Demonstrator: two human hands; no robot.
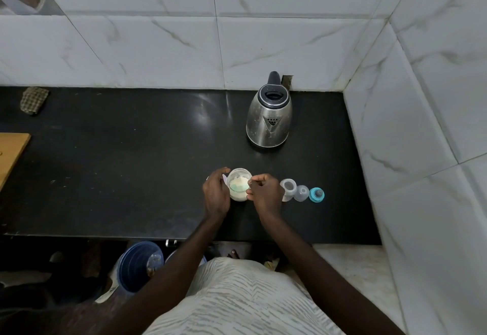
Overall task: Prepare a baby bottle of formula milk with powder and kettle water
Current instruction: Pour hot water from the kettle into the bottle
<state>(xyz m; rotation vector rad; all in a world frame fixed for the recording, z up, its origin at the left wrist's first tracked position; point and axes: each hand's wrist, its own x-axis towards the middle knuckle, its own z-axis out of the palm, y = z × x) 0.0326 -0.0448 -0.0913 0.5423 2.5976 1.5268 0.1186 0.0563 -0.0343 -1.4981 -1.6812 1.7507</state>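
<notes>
Near counter edge: left hand (216, 195) curls round open powder jar (238, 176), right hand (266, 193) pinches what looks like a scoop (241, 189) at its rim | risk: powder could spill crossing to small-mouthed bottle (287, 189) just right | far: kettle (269, 118), possible scald when pouring

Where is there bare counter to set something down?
Widest bare stretch: between the wooden board and the left hand. Crowded right of the jar: right hand with scoop, bottle, clear cap, blue teat in a row; kettle behind.
</notes>
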